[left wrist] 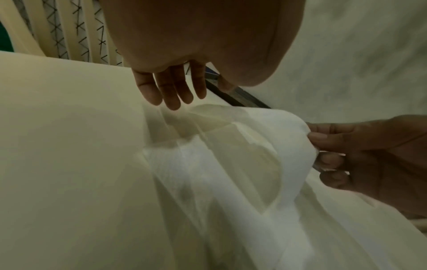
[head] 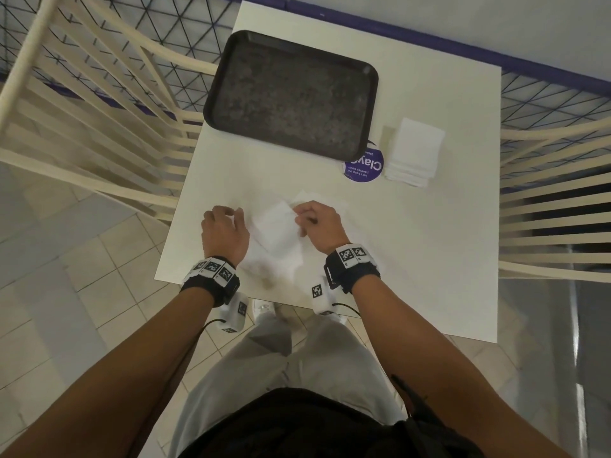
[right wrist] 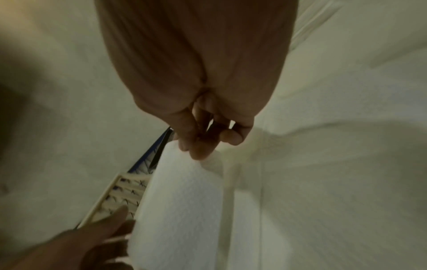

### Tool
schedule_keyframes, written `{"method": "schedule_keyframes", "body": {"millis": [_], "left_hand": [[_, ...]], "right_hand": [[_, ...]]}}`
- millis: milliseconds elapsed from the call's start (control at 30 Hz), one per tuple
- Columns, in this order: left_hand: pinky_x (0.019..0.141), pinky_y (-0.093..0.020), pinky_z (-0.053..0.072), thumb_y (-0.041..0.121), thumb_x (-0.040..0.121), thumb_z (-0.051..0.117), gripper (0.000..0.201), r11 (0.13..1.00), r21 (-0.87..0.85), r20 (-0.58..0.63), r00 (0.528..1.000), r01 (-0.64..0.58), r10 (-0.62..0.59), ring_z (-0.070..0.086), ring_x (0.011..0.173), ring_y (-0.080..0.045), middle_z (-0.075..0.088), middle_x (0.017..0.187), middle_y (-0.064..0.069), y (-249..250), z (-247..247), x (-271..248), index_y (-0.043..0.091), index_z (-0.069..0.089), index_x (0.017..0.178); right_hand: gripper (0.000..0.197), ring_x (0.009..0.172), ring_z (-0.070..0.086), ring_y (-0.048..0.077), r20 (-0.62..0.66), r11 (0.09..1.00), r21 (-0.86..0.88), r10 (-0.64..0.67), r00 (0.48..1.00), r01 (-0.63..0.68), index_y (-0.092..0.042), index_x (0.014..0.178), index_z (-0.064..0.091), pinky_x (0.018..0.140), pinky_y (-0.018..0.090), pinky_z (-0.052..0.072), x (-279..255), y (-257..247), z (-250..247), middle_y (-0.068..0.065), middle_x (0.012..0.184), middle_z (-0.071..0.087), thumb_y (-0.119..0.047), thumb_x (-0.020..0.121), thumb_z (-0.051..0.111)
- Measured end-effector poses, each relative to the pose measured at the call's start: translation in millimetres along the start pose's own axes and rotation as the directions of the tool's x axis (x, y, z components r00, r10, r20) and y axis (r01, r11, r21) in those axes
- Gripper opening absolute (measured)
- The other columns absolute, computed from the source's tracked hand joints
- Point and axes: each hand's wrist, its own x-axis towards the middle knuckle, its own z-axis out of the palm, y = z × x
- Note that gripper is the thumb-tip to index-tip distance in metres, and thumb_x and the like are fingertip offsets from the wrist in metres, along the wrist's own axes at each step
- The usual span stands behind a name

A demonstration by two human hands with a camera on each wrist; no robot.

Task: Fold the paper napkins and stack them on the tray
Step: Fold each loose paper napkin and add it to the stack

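At frame centre, the right hand (head: 317,223) pinches the paper napkin (head: 277,231) by its raised upper-right corner; the left hand (head: 224,228), relaxed and empty, hovers just left of it.

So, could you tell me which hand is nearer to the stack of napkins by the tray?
Right. The right hand is below and left of the napkin stack in the head view, pinching the napkin being folded; the left hand lies farther left, beyond that napkin.
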Motion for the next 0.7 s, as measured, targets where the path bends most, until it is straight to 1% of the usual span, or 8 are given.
{"method": "schedule_keyframes", "body": {"millis": [67,167,233,333,433,533,600,700], "left_hand": [[0.097,-0.047,0.047,0.053,0.107,0.033,0.056,0.991,-0.077,0.095,0.99,0.107,-0.1,0.06,0.109,-0.035,0.066,0.114,-0.014,10,-4,-2,0.006,0.063,0.113],[0.096,-0.042,0.047,0.066,0.104,0.019,0.075,0.964,-0.192,0.248,0.96,0.183,-0.132,0.064,0.095,-0.03,0.074,0.095,-0.01,23,-8,-6,0.013,0.069,0.085],[0.085,-0.038,0.049,0.067,0.104,0.026,0.071,0.938,-0.277,0.297,0.947,0.21,-0.125,0.064,0.083,-0.028,0.072,0.086,-0.007,29,-7,-7,0.014,0.065,0.077],[0.076,-0.04,0.055,0.053,0.099,0.057,0.051,0.911,-0.39,0.251,0.967,0.138,-0.04,0.068,0.069,-0.029,0.064,0.072,-0.005,27,-2,0,0.011,0.053,0.071],[0.078,-0.052,0.061,0.035,0.095,0.066,0.037,0.899,-0.43,0.219,0.975,0.079,0.019,0.069,0.064,-0.023,0.067,0.074,-0.011,23,0,7,0.008,0.055,0.073],[0.079,-0.052,0.061,0.024,0.097,0.066,0.022,0.908,-0.418,0.233,0.969,0.022,0.084,0.069,0.064,-0.024,0.07,0.073,-0.004,25,-3,9,0.012,0.063,0.079],[0.081,-0.052,0.062,0.021,0.097,0.066,0.012,0.897,-0.441,0.27,0.957,0.022,0.109,0.071,0.073,-0.031,0.074,0.079,-0.005,25,-5,10,0.014,0.069,0.087],[0.085,-0.053,0.062,0.016,0.098,0.065,0.012,0.862,-0.502,0.321,0.94,0.066,0.115,0.072,0.092,-0.04,0.076,0.094,-0.015,26,-6,11,0.013,0.074,0.104]], "right_hand": [[0.021,0.064,0.065,0.011,-0.02,0.998,0.065,-0.004,1.0,0.005,-0.019,0.103,0.07,0.071,0.012,0.047,1,-1,-3,-0.005,0.063,0.069,-0.005,0.091,0.061],[0.023,0.063,0.063,0.013,-0.036,0.991,0.136,-0.009,0.999,0.014,-0.013,0.11,0.07,0.063,0.011,0.045,2,-1,-4,0.007,0.072,0.072,-0.003,0.092,0.061],[0.023,0.063,0.064,0.013,-0.042,0.988,0.156,-0.002,0.999,0.009,-0.012,0.112,0.07,0.062,0.013,0.044,1,0,-5,0.014,0.079,0.073,-0.004,0.093,0.061],[0.022,0.063,0.065,0.012,-0.044,0.989,0.147,0.017,0.999,-0.011,-0.015,0.111,0.07,0.063,0.016,0.044,1,3,-5,0.006,0.074,0.073,-0.006,0.092,0.063],[0.022,0.059,0.062,0.013,-0.035,0.986,0.153,0.071,0.997,-0.065,-0.014,0.11,0.071,0.065,0.022,0.047,0,3,-6,-0.008,0.07,0.071,-0.01,0.089,0.066],[0.034,0.073,0.062,0.01,-0.022,0.981,0.153,0.126,0.992,-0.122,-0.02,0.111,0.073,0.072,0.029,0.049,3,2,-5,-0.004,0.096,0.075,-0.036,0.081,0.072],[0.042,0.074,0.059,0.007,-0.047,0.985,0.131,0.118,0.992,-0.111,-0.021,0.111,0.074,0.077,0.031,0.051,3,-1,-4,-0.001,0.102,0.075,-0.047,0.079,0.074],[0.027,0.063,0.055,0.006,-0.08,0.981,0.177,0.1,0.992,-0.084,-0.015,0.108,0.072,0.064,0.025,0.048,5,-5,-8,0.001,0.093,0.073,-0.031,0.087,0.076]]}}
